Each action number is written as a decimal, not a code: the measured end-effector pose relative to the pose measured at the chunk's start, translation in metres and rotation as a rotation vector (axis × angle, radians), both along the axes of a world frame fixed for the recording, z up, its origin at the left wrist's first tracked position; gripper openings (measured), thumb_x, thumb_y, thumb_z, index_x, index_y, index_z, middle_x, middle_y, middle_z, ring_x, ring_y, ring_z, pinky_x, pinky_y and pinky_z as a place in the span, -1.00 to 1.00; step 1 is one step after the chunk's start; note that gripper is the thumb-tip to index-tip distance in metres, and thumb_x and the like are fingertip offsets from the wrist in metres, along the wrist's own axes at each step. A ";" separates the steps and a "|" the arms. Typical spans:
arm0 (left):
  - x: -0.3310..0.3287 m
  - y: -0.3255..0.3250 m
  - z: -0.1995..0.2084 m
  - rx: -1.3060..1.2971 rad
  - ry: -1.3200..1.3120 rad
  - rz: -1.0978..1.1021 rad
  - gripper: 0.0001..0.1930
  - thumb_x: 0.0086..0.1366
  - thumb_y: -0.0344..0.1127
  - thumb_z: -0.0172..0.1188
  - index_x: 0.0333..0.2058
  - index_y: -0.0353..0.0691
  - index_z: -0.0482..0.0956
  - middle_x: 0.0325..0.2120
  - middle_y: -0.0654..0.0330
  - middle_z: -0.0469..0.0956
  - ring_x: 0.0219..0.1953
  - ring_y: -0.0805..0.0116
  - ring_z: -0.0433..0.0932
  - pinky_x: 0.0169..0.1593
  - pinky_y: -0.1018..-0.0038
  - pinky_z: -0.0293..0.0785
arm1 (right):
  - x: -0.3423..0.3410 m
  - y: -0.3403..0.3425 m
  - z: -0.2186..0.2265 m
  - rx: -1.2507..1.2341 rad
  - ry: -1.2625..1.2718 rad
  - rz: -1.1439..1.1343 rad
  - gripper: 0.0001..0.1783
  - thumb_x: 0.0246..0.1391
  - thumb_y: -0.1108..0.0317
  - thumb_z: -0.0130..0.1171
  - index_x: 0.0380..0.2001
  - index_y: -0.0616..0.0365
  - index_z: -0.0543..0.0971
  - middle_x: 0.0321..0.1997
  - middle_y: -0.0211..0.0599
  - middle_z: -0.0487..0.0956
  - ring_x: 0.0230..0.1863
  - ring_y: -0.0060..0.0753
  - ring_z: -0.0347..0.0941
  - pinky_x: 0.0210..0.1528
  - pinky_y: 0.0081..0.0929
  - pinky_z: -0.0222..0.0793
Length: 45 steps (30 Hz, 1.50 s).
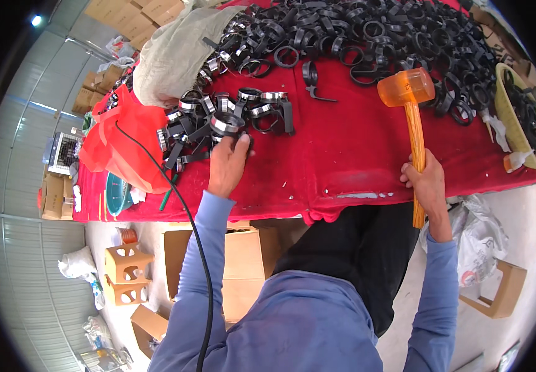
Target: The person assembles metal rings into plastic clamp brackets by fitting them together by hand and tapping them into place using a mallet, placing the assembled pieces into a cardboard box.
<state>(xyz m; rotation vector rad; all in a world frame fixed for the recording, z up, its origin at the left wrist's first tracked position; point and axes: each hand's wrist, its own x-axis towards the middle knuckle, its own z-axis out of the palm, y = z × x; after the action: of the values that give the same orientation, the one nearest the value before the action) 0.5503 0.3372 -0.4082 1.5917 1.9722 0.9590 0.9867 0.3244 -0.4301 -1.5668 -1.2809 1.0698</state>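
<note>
My right hand (428, 180) is closed round the wooden handle of a mallet (406, 88), whose orange translucent head points up over the red cloth. At the near side of a small pile of ring parts (259, 110), my left hand (227, 164) has its fingers closed on a black ring part with a silver band (226, 123). The lower part of that ring is hidden by my fingers. A single black ring with a straight stem (311, 80) lies apart on the cloth, between the two hands and farther back.
A large heap of black rings (373, 31) covers the table's far side. Beige cloth (181, 56) and a red bag (128, 142) lie at left, near a teal basin (118, 195). A yellow basket (507, 115) stands at right. A black cable (184, 208) crosses my left arm. Cardboard boxes (243, 254) sit below.
</note>
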 end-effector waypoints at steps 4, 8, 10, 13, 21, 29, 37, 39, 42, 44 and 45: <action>0.036 -0.045 0.019 -0.105 -0.887 -0.294 -0.57 0.65 -0.15 -0.05 0.16 -0.46 0.47 -0.11 -0.03 0.62 -0.04 0.13 0.67 0.13 0.21 0.62 | 0.004 -0.003 0.002 -0.018 -0.027 -0.001 -0.77 0.18 0.47 0.27 -0.14 0.33 0.51 -0.41 -0.25 0.63 -0.45 -0.50 0.64 -0.42 -0.51 0.53; 0.080 -0.073 0.009 -0.220 -1.331 -0.383 -0.45 0.49 0.13 -0.01 -0.06 -0.36 0.50 -0.38 0.12 0.48 -0.39 0.30 0.45 -0.24 0.35 0.40 | -0.002 0.000 0.002 -0.013 0.011 -0.001 -0.77 0.18 0.47 0.28 -0.14 0.32 0.50 -0.39 -0.27 0.64 -0.45 -0.51 0.64 -0.41 -0.51 0.53; 0.107 -0.088 -0.001 -0.321 -1.494 -0.398 -0.46 0.50 0.13 -0.02 -0.07 -0.36 0.50 -0.40 0.14 0.46 -0.42 0.33 0.42 -0.29 0.36 0.35 | -0.001 0.001 -0.001 -0.008 0.052 -0.001 -0.77 0.18 0.47 0.29 -0.14 0.31 0.50 -0.39 -0.29 0.63 -0.44 -0.52 0.64 -0.41 -0.51 0.54; 0.151 -0.106 -0.025 -0.353 -1.533 -0.529 -0.58 0.36 -0.18 0.25 0.06 -0.33 0.48 -0.31 0.19 0.49 -0.37 0.40 0.42 -0.27 0.44 0.36 | 0.003 0.002 0.000 -0.038 0.009 -0.018 -0.77 0.18 0.47 0.29 -0.15 0.31 0.51 -0.39 -0.30 0.62 -0.44 -0.52 0.64 -0.40 -0.51 0.54; 0.218 -0.106 -0.069 -0.496 -1.355 -0.616 -0.56 0.58 -0.23 0.16 0.29 -0.32 0.41 0.10 0.03 0.58 0.22 0.16 0.57 0.33 0.20 0.49 | 0.003 0.003 -0.004 -0.034 -0.008 -0.001 -0.75 0.18 0.44 0.31 -0.14 0.30 0.51 -0.35 -0.28 0.64 -0.41 -0.50 0.66 -0.38 -0.52 0.56; 0.228 -0.123 -0.088 -0.318 -1.143 -0.418 -0.59 0.65 -0.07 0.05 0.13 -0.35 0.51 0.08 0.03 0.61 0.16 0.20 0.61 0.27 0.23 0.55 | 0.001 0.000 -0.004 -0.023 -0.070 -0.014 -0.75 0.18 0.41 0.31 -0.17 0.33 0.51 -0.35 -0.23 0.66 -0.41 -0.46 0.69 -0.36 -0.47 0.60; 0.235 -0.121 -0.099 -0.218 -0.934 -0.476 -0.49 0.70 0.04 -0.12 0.03 -0.38 0.54 0.00 0.00 0.64 0.14 0.17 0.63 0.24 0.23 0.56 | 0.007 -0.003 -0.003 0.031 0.141 -0.026 -0.74 0.21 0.45 0.32 -0.12 0.33 0.49 -0.34 -0.26 0.66 -0.38 -0.48 0.69 -0.37 -0.53 0.59; 0.238 -0.120 -0.108 -0.174 -0.889 -0.518 -0.55 0.70 -0.03 -0.11 -0.03 -0.36 0.56 -0.13 0.07 0.70 -0.03 0.26 0.66 0.10 0.33 0.55 | 0.010 -0.012 0.010 0.045 0.124 -0.057 -0.72 0.22 0.44 0.32 -0.11 0.34 0.49 -0.33 -0.25 0.67 -0.38 -0.48 0.69 -0.38 -0.54 0.58; 0.240 -0.118 -0.104 -0.168 -0.871 -0.504 -0.60 0.69 -0.10 -0.08 -0.04 -0.35 0.57 -0.15 0.06 0.70 -0.07 0.20 0.66 0.09 0.31 0.53 | 0.010 -0.039 0.036 0.032 0.031 -0.111 -0.71 0.25 0.40 0.31 -0.08 0.33 0.48 -0.38 -0.25 0.67 -0.42 -0.50 0.67 -0.41 -0.56 0.56; 0.239 -0.114 -0.103 -0.159 -0.838 -0.538 -0.58 0.69 -0.08 -0.09 -0.03 -0.37 0.56 -0.10 0.03 0.69 -0.02 0.21 0.66 0.13 0.31 0.55 | 0.006 -0.072 0.048 -0.045 -0.052 -0.150 -0.68 0.25 0.34 0.35 -0.09 0.29 0.49 -0.46 -0.29 0.64 -0.51 -0.53 0.63 -0.47 -0.54 0.53; 0.239 -0.113 -0.103 -0.153 -0.798 -0.571 -0.57 0.70 -0.07 -0.11 -0.03 -0.39 0.54 -0.06 0.01 0.68 0.02 0.23 0.67 0.17 0.31 0.58 | 0.004 -0.093 0.045 -0.096 -0.081 -0.153 -0.67 0.24 0.32 0.36 -0.10 0.28 0.49 -0.47 -0.30 0.64 -0.54 -0.53 0.61 -0.49 -0.54 0.52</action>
<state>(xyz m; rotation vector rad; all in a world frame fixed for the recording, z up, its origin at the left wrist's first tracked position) 0.7892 0.2240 -0.5116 1.2788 0.9548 0.9575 0.9910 0.2311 -0.3849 -1.7661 -1.1565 0.9921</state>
